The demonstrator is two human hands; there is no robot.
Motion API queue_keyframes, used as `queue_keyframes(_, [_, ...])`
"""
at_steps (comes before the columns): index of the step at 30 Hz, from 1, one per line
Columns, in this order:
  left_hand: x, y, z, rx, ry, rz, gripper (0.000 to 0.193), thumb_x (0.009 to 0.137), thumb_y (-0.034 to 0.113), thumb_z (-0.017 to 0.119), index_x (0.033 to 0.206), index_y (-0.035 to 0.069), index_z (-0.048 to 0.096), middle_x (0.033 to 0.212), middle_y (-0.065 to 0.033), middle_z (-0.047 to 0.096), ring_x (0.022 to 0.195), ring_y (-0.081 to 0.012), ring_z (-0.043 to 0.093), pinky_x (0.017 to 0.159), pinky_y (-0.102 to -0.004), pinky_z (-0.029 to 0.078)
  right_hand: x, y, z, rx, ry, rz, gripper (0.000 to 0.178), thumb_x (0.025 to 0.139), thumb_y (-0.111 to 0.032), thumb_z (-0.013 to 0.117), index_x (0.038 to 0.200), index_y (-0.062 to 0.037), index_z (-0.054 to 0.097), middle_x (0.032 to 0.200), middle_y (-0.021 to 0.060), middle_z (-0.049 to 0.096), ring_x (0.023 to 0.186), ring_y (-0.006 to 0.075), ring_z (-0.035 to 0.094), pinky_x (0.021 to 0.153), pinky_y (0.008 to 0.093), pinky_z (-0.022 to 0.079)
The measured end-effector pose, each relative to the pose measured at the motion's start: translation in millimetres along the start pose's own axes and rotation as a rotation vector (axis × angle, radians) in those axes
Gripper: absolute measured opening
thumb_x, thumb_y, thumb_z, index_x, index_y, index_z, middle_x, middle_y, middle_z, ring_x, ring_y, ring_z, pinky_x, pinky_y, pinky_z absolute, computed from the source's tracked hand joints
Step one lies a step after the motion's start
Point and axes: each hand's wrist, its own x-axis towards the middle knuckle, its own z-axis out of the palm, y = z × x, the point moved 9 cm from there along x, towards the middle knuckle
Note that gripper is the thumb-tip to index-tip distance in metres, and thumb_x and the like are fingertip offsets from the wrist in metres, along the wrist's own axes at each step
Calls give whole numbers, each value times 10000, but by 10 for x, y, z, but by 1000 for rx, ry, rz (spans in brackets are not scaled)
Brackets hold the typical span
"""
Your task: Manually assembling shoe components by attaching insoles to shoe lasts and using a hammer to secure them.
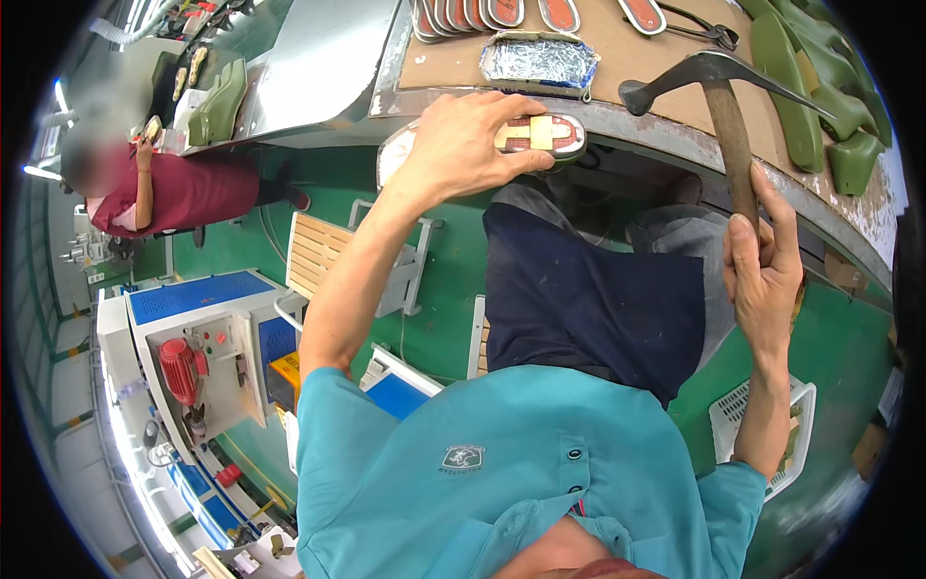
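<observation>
My left hand (463,140) is wrapped over a shoe last that lies sole side up at the table's near edge. Thumb and fingers press on either side of its insole (569,135), which has a red-brown patterned middle, a pale rim and a yellow patch. In my right hand (762,256) is a hammer (725,125), gripped low on its wooden handle. Its dark, curved metal head stands up over the table edge, right of the last and apart from it. An open carton of small silvery tacks (537,64) sits just beyond my left hand.
Loose insoles (506,12) line the table's far side, with pincers (719,35) to their right. Green shoe lasts (849,106) crowd the right end. A white basket (796,415) stands on the floor at right. Another person (188,188) works at left, beyond a blue-topped machine (198,297).
</observation>
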Motion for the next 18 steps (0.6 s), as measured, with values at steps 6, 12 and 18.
queue_keyframes(6, [-8,4,-40,-21,30,20,482,715,488,715,1053,152,646,872,-43,671,877,-234,638,750,-370,461,21,-57,73,-100,-89,-153,418,913,6,548,1319,-7,451,1329,133,518,1125,148,541,877,225,437])
queue_keyframes(12, [-12,0,-13,-24,8,-3,468,719,476,712,1038,142,635,876,-54,665,882,-238,634,757,-360,446,43,-209,171,-210,-139,-240,401,900,11,563,1291,8,475,1312,163,531,1147,189,548,923,270,436])
queue_keyframes(18, [-53,1,45,79,61,33,491,737,494,684,1063,140,591,872,-65,623,851,-249,623,758,-406,430,78,-387,224,-267,-180,-176,392,896,15,565,1281,10,489,1300,154,541,1149,202,548,930,273,433])
